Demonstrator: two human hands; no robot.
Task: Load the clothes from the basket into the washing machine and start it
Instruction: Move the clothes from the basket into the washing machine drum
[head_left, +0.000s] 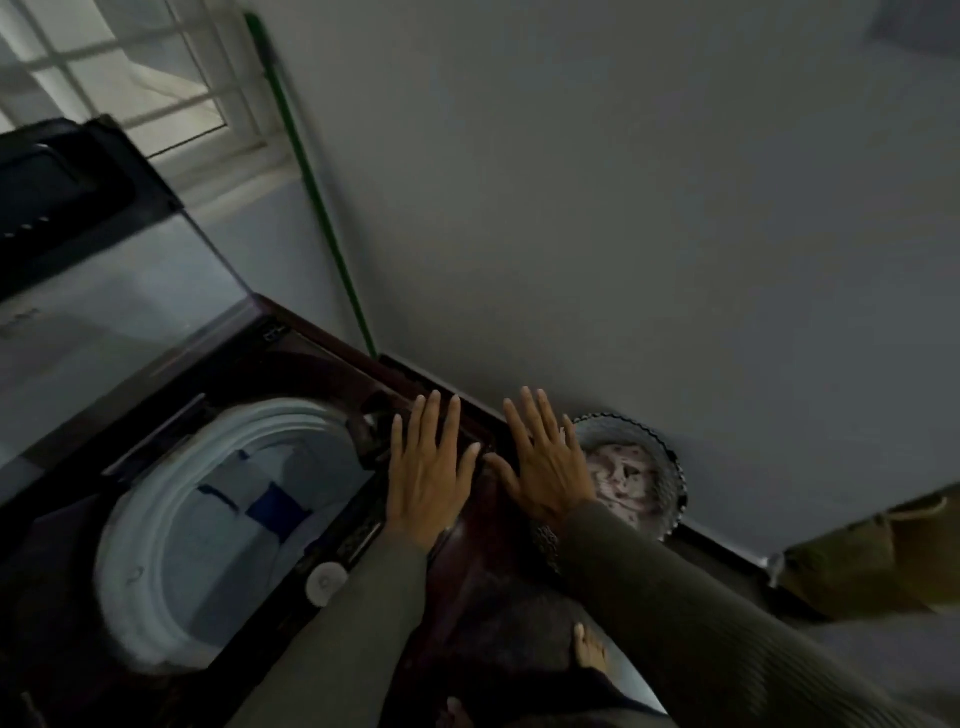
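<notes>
Over washing machine (311, 353) edge, left hand (428, 480) and right hand (548, 467) flat, fingers straight, lid (104, 312) raised leftward

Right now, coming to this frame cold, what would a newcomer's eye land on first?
The left hand and right hand are spread flat, fingers straight, over the right edge of the dark maroon top-loading washing machine. Left of them, white and blue clothes lie in its open white drum. To their right, a round scalloped basket by the wall holds pale patterned cloth.
</notes>
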